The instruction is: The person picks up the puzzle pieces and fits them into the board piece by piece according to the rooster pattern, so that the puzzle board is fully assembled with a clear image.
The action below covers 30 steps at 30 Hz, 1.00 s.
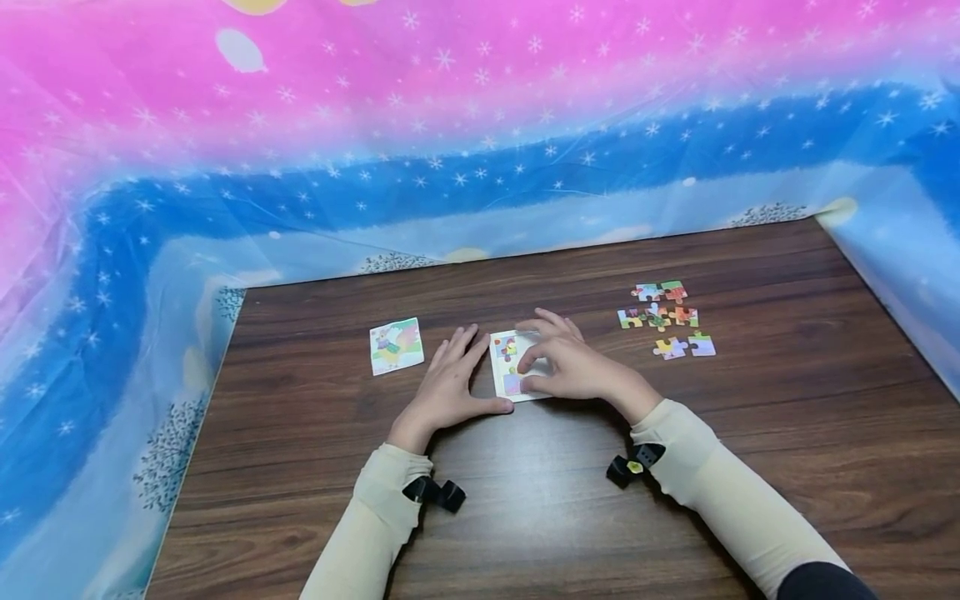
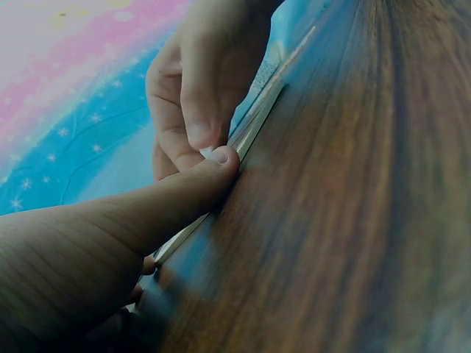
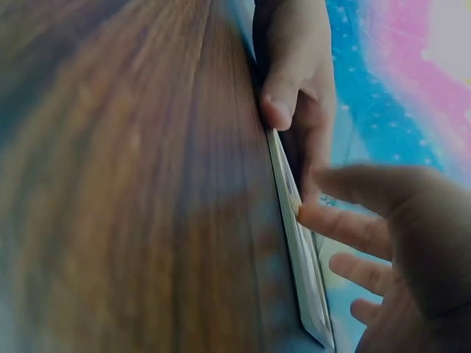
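Observation:
A small white-rimmed puzzle tray lies on the table between both hands, with a few colourful puzzle pieces along its left side. My left hand steadies this tray at its left edge, fingers extended toward the far corner and thumb at the near corner. Over the tray bends my right hand, its thumb and index finger bowed and apart. In the right wrist view the index fingertip touches down inside the tray rim. A lilac puzzle piece shows by the right thumb. The right hand covers the tray's right part.
Several loose puzzle pieces lie in rough rows to the right of the tray. A picture card with a cartoon print is left of the left hand. A patterned cloth hangs behind the brown wooden table and along its sides.

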Tool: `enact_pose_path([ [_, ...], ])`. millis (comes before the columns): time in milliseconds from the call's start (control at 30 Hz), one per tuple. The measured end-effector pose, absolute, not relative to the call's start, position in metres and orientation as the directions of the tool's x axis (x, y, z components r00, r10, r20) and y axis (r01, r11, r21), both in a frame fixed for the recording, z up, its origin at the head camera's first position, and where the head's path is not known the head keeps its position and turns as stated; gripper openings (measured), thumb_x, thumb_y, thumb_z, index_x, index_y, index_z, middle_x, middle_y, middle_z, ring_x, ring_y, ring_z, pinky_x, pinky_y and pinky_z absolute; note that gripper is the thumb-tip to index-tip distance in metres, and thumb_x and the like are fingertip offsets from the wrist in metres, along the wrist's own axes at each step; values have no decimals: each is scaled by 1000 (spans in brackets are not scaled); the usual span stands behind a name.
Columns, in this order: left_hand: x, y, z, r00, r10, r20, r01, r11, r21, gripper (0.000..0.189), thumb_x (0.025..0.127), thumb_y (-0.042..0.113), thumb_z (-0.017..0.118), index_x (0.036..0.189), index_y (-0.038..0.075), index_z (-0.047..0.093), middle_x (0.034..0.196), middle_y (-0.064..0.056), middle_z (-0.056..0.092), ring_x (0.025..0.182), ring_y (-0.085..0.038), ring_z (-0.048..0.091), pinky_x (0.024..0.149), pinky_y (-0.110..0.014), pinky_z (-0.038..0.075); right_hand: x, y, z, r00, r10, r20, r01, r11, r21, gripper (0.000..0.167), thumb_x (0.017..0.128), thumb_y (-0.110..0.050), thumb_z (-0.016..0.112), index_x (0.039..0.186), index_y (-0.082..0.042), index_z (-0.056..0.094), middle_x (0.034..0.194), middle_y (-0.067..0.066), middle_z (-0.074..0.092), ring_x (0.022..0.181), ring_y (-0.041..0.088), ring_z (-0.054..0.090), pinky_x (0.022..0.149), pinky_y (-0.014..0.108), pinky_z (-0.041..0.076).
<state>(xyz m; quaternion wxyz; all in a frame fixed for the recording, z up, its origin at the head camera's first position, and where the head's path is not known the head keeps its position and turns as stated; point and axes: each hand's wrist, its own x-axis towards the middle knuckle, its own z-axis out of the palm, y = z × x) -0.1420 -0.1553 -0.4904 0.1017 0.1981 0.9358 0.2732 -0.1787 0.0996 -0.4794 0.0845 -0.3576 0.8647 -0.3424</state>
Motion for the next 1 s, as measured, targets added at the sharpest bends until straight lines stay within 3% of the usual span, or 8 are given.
enact_pose_path([
  [167, -142, -154, -490, -900, 428, -80, 318, 771, 551, 116, 84, 61, 84, 169, 11, 24, 177, -12, 12, 163, -30, 1, 132, -48, 2, -177, 96, -481, -742, -661, 108, -558, 521, -646, 3, 92, -17, 82, 94, -17, 83, 156, 17, 52, 157, 47, 18, 120, 79, 4],
  [333, -142, -154, -489, -899, 430, -85, 315, 768, 557, 116, 84, 61, 84, 169, 10, 24, 177, -13, 11, 163, -29, 1, 132, -47, 1, -174, 94, -481, -753, -652, 95, -548, 539, -640, 6, 91, -25, 84, 93, -19, 83, 156, 16, 52, 158, 45, 19, 120, 79, 2],
  [500, -142, -153, -489, -899, 431, -78, 321, 769, 552, 116, 84, 61, 84, 169, 9, 25, 176, -14, 12, 163, -31, 1, 132, -47, 1, -174, 101, -480, -762, -637, 119, -529, 505, -682, 9, 95, -25, 80, 99, -18, 84, 154, 17, 54, 157, 48, 20, 118, 80, -4],
  [700, -143, -152, -489, -900, 427, -84, 315, 773, 551, 116, 84, 61, 84, 169, 10, 24, 176, -13, 12, 163, -30, 1, 132, -47, 2, -178, 118, -482, -780, -607, 151, -494, 450, -744, 11, 98, -17, 77, 105, -13, 83, 152, 20, 55, 155, 50, 22, 120, 78, 0],
  [1000, -142, -154, -488, -900, 427, -83, 317, 774, 548, 115, 84, 60, 84, 169, 8, 25, 176, -14, 12, 163, -31, 2, 132, -49, 2, -170, 113, -478, -729, -680, 74, -549, 516, -658, 21, 94, -28, 81, 113, -18, 83, 161, 14, 47, 159, 46, 12, 115, 80, -16],
])
